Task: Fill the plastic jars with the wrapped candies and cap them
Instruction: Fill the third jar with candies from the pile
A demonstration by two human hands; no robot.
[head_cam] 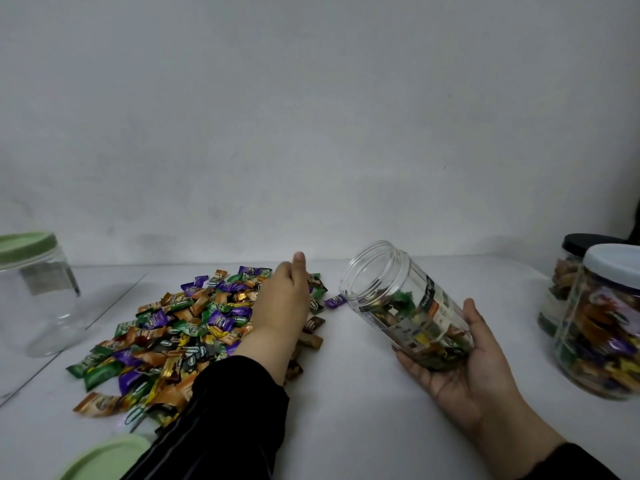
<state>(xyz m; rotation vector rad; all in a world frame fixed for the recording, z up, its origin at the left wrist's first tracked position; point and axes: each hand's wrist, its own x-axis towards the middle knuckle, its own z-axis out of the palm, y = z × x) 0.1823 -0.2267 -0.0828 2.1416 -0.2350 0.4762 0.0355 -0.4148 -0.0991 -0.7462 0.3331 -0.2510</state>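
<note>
candy pile (180, 327) spread on the white table (363, 393), open jar (401, 306) tilted beside it.
right hand (464, 368) cups the part-filled jar's base; left hand (287, 296) lies on the pile, fingers hidden, grip unclear; green lid (100, 459) cut off below.

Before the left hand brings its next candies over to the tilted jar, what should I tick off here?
1. Open jar uncapped, mouth tilted toward the candy pile: ok.
2. Right hand cradles its base: ok.
3. Room left in the jar: ok, only the bottom is filled.
4. Left hand holding candies: cannot tell, fingers hidden.
5. Green lid within reach at the near edge: ok.
</note>
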